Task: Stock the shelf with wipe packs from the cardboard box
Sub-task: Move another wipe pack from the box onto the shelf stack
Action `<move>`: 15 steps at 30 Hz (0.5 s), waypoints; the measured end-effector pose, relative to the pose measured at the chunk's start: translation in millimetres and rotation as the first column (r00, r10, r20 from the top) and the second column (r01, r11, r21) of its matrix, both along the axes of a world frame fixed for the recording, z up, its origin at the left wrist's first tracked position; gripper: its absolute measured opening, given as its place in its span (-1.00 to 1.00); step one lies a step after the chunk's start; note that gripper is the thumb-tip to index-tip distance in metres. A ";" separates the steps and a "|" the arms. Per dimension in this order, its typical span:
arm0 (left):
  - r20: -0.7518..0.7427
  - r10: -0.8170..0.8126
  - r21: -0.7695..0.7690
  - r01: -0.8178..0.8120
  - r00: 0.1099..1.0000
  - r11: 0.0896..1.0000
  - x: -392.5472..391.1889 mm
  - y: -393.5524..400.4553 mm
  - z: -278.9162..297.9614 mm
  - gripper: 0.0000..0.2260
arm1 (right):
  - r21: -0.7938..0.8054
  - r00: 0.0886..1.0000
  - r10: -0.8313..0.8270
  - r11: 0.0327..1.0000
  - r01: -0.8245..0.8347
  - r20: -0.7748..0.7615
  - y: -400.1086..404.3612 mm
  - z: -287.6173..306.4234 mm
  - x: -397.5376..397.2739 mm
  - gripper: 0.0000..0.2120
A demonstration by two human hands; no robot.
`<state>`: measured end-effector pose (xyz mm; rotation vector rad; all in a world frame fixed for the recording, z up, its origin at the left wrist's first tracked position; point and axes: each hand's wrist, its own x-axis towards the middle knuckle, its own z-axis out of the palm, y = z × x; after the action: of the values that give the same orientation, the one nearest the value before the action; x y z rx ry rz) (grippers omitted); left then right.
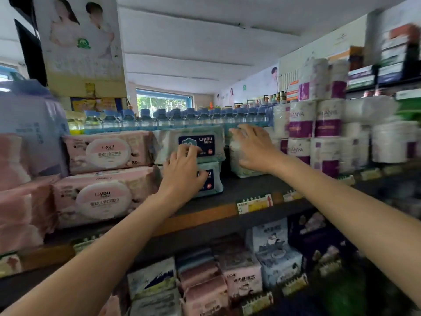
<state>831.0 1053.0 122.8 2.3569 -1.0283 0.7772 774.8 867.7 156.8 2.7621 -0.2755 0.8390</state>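
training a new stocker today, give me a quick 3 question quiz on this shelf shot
1. True or false: the left hand rests on the stacked green wipe packs.
2. What stands directly left of those packs? A) pink wipe packs B) toilet rolls C) bottles
3. Fill in: the right hand presses on a pale pack standing on the ____.

Key: 1 true; 2 A; 3 shelf. The toilet rolls stand to the right and the water bottles behind.
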 end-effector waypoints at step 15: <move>-0.415 -0.768 0.350 0.865 0.488 0.360 -305.6 -112.8 -188.3 -0.67 | 0.364 0.626 -0.422 0.550 0.752 -0.656 27.9 -199.8 -432.7 -0.69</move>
<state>525.3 940.2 -65.5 1.7459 -2.2866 -0.1701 342.0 895.6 -43.0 2.8984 -1.5570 -0.2413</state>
